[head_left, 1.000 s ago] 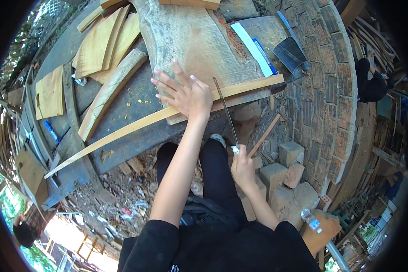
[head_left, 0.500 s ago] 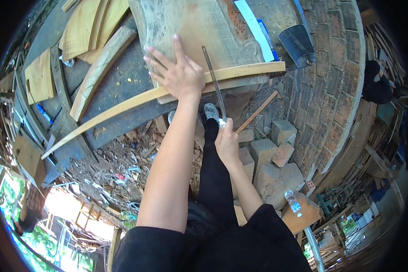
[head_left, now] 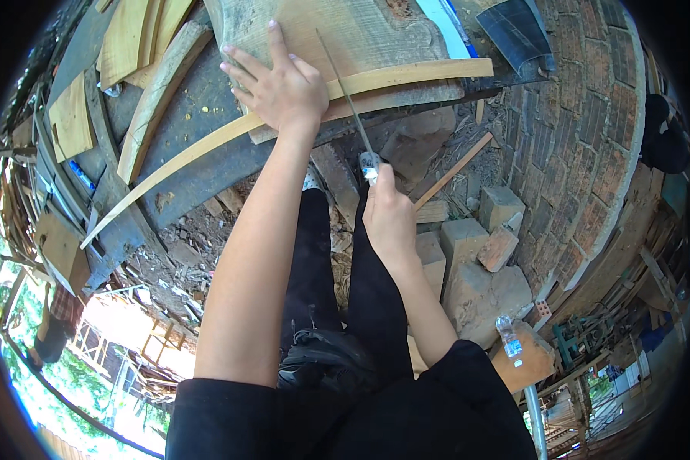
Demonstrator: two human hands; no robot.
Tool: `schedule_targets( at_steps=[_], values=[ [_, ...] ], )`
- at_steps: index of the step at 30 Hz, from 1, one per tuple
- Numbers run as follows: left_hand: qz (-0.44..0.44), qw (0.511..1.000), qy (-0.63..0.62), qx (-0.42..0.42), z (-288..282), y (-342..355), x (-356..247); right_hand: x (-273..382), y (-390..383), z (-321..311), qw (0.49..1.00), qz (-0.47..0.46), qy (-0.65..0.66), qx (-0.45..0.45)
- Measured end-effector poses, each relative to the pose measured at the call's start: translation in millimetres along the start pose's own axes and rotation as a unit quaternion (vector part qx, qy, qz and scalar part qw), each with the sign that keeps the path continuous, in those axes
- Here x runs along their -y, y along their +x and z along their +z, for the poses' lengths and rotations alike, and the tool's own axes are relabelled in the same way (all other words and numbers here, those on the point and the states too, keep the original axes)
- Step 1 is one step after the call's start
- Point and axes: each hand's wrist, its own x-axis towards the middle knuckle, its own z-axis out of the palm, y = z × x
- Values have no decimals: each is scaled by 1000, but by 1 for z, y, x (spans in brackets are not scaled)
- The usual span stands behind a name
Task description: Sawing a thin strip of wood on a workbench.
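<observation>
A long curved strip of pale wood (head_left: 406,74) lies across the near edge of a thick wooden slab (head_left: 337,34). My left hand (head_left: 284,93) rests with fingers spread on the slab, its heel over the strip. In my right hand (head_left: 391,218), closed around the white-wrapped end, is a long thin metal tool that looks like a file (head_left: 350,107). Its blade crosses the strip just right of my left hand, the far tip over the slab. My fingers hide most of the handle.
Curved wood pieces (head_left: 161,103) lie on the worktop at the left. A curved brick wall (head_left: 567,138) runs down the right, near a dark curved sheet (head_left: 516,37). Stone blocks (head_left: 479,303) and a plastic bottle (head_left: 508,337) are lower right. Two people are at the outer edges.
The file has been drawn back toward me, and my right hand is closer to the strip in the picture. My left hand stays on the slab. The view has shifted slightly.
</observation>
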Motion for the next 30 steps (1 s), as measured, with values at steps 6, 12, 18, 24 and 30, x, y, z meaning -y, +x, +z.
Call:
schedule_targets(
  at_steps=[6,12,18,24,30],
  values=[
    [-9,1000,15,-7,5,2,-3,20,-3,6,999,48,-1,-15],
    [-10,996,64,-58,-3,4,0,-7,-16,0,1000,-9,-17,1],
    [-13,998,35,-47,-3,-1,-14,11,36,5,998,-1,-56,-11],
    [-30,998,43,-47,-1,1,-2,-16,-18,23,999,-8,-3,-49],
    [-28,999,31,-34,0,1,-16,12,53,15,997,-26,-32,-69]
  ],
)
